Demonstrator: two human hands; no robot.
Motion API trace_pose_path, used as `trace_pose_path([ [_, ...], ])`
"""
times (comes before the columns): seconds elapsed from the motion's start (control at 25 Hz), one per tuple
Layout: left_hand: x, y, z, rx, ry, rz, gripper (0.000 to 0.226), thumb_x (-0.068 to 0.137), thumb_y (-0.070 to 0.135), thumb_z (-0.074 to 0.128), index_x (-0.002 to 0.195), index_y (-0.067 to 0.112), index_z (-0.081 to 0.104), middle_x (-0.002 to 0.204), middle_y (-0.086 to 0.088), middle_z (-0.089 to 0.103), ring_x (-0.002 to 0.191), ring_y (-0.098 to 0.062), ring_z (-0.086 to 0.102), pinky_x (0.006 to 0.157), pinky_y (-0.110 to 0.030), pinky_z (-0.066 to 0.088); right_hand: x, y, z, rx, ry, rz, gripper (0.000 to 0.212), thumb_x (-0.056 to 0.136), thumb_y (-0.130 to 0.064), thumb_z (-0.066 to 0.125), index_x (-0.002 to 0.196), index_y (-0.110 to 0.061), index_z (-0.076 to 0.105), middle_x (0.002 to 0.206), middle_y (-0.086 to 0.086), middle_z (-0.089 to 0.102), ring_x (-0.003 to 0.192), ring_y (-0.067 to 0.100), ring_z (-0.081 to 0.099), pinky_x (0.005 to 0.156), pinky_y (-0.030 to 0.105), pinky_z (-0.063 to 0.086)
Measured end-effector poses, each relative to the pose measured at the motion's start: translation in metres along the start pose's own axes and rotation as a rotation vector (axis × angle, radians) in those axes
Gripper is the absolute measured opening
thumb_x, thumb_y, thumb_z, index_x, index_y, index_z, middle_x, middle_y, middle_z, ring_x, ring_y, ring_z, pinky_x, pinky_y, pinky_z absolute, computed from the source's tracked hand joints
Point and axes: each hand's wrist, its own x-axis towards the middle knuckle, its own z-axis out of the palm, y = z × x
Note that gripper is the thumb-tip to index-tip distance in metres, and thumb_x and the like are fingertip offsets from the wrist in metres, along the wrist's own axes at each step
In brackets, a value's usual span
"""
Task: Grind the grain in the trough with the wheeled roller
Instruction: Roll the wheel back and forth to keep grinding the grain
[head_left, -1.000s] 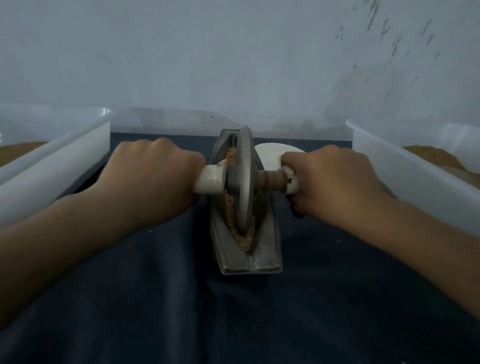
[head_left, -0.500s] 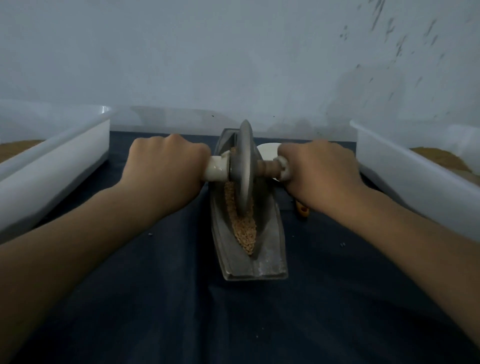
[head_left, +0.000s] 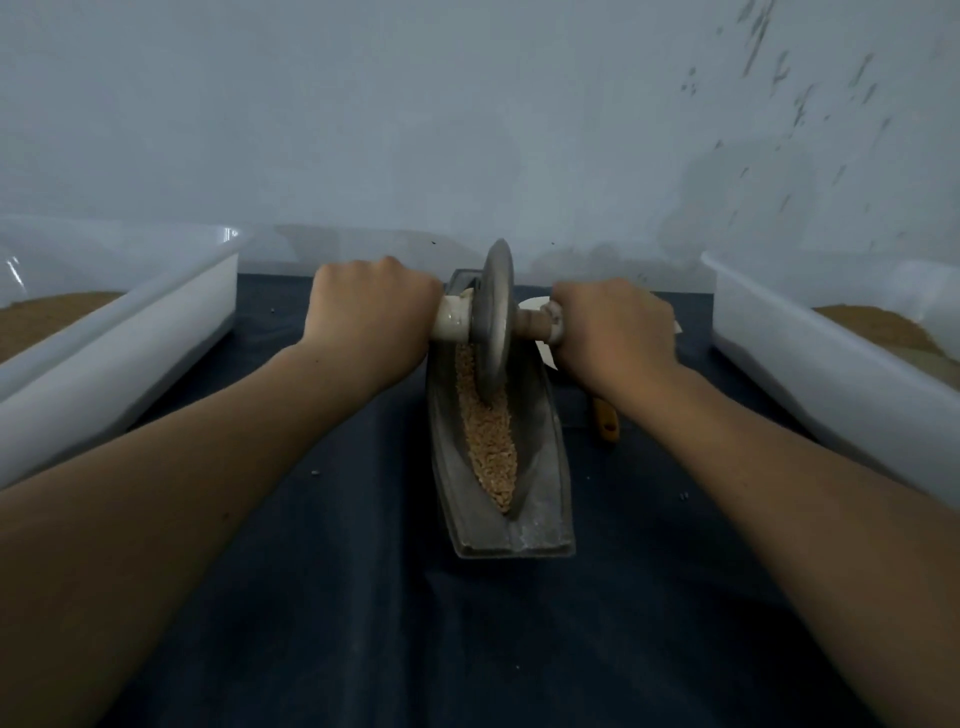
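- Head view: my left hand (head_left: 371, 312) grips one handle of the wheeled roller (head_left: 496, 322), and my right hand (head_left: 613, 330) grips the other.
- The wheel stands in the grain (head_left: 491, 441) at the far end of the trough (head_left: 540, 499), near the far edge of the cloth (head_left: 363, 597).

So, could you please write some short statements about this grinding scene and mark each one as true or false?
1. The left hand and the right hand each grip a handle of the wheeled roller. True.
2. The roller stands at the near end of the trough. False: it stands toward the far end.
3. The trough is empty. False: grain lies along its groove.
4. A white bin stands on each side: the left bin and the right bin. True.
5. The trough rests on a dark cloth. True.
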Motion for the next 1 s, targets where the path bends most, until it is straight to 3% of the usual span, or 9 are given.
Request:
trace_pose_path([
  [0.08, -0.013, -0.003, -0.002, -0.013, 0.022, 0.02, 0.007, 0.087, 0.023, 0.06, 0.083, 0.023, 0.054, 0.065, 0.001, 0.042, 0.061, -0.028, 0.053, 0.052, -0.031, 0.029, -0.013, 0.004, -0.007, -0.004, 0.017, -0.037, 0.017, 0.083, -0.028, 0.064, 0.078, -0.028, 0.048, 0.066, -0.005, 0.045, 0.065, 0.022, 0.05, 0.05, 0.028, 0.025],
  [0.2, -0.048, -0.013, -0.014, -0.014, 0.12, 0.118, 0.041, 0.07, 0.03, 0.074, 0.071, 0.025, 0.033, 0.056, 0.006, 0.017, 0.046, -0.02, 0.022, 0.048, -0.023, 0.012, -0.049, 0.015, -0.026, -0.051, 0.084, -0.158, 0.037, 0.07, -0.029, 0.071, 0.065, -0.03, 0.034, 0.056, -0.011, 0.036, 0.047, 0.01, 0.031, 0.047, 0.022, 0.015],
  [0.28, -0.058, -0.019, -0.024, -0.049, 0.185, 0.159, 0.052, 0.056, 0.028, 0.08, 0.068, 0.025, 0.029, 0.055, 0.007, 0.01, 0.044, -0.016, 0.013, 0.051, -0.018, 0.007, -0.065, 0.021, -0.037, -0.029, 0.124, -0.196, 0.034, 0.058, -0.033, 0.07, 0.063, -0.034, 0.037, 0.05, -0.015, 0.027, 0.044, 0.003, 0.021, 0.048, 0.016, 0.012],
  [0.4, -0.047, -0.012, -0.021, 0.039, 0.091, 0.119, 0.044, 0.06, 0.023, 0.077, 0.067, 0.025, 0.033, 0.05, -0.003, 0.022, 0.037, -0.026, 0.039, 0.049, -0.02, 0.01, -0.058, 0.017, -0.028, -0.044, 0.048, -0.106, 0.028, 0.059, -0.034, 0.069, 0.062, -0.032, 0.042, 0.052, -0.013, 0.033, 0.045, 0.006, 0.026, 0.048, 0.018, 0.015],
  [0.48, -0.027, -0.003, -0.002, 0.035, 0.092, 0.089, 0.023, 0.077, 0.022, 0.067, 0.072, 0.022, 0.046, 0.06, -0.005, 0.046, 0.057, -0.033, 0.059, 0.048, -0.027, 0.021, -0.034, 0.009, -0.016, -0.035, 0.002, -0.021, 0.022, 0.071, -0.032, 0.068, 0.067, -0.029, 0.047, 0.06, -0.007, 0.044, 0.051, 0.015, 0.038, 0.048, 0.023, 0.021],
  [0.6, 0.002, -0.001, 0.009, -0.022, 0.042, 0.015, 0.006, 0.087, 0.019, 0.057, 0.09, 0.021, 0.062, 0.08, -0.007, 0.061, 0.074, -0.035, 0.064, 0.056, -0.033, 0.034, 0.0, -0.001, -0.007, -0.024, -0.024, 0.009, 0.005, 0.082, -0.027, 0.066, 0.083, -0.026, 0.06, 0.069, -0.002, 0.051, 0.064, 0.021, 0.048, 0.053, 0.028, 0.03],
  [0.72, -0.009, -0.007, 0.011, -0.081, 0.041, -0.001, 0.007, 0.087, 0.025, 0.059, 0.084, 0.021, 0.055, 0.072, -0.004, 0.053, 0.069, -0.034, 0.06, 0.056, -0.033, 0.033, 0.0, -0.003, -0.014, -0.032, -0.025, -0.053, 0.018, 0.082, -0.02, 0.068, 0.077, -0.026, 0.051, 0.07, -0.003, 0.05, 0.064, 0.02, 0.048, 0.052, 0.027, 0.027],
  [0.84, -0.045, -0.013, -0.001, -0.062, 0.141, 0.107, 0.034, 0.077, 0.033, 0.069, 0.071, 0.024, 0.037, 0.057, 0.003, 0.028, 0.045, -0.028, 0.042, 0.048, -0.027, 0.021, -0.031, 0.007, -0.03, -0.045, -0.011, -0.133, 0.032, 0.075, -0.026, 0.069, 0.065, -0.028, 0.038, 0.064, -0.008, 0.046, 0.055, 0.014, 0.04, 0.048, 0.025, 0.022],
  [1.0, -0.057, -0.023, -0.009, -0.07, 0.191, 0.177, 0.039, 0.063, 0.031, 0.077, 0.066, 0.022, 0.039, 0.054, 0.004, 0.02, 0.038, -0.023, 0.028, 0.05, -0.02, 0.011, -0.058, 0.017, -0.041, -0.04, 0.023, -0.193, 0.041, 0.059, -0.029, 0.07, 0.059, -0.034, 0.029, 0.054, -0.011, 0.036, 0.047, 0.008, 0.029, 0.047, 0.02, 0.016],
])
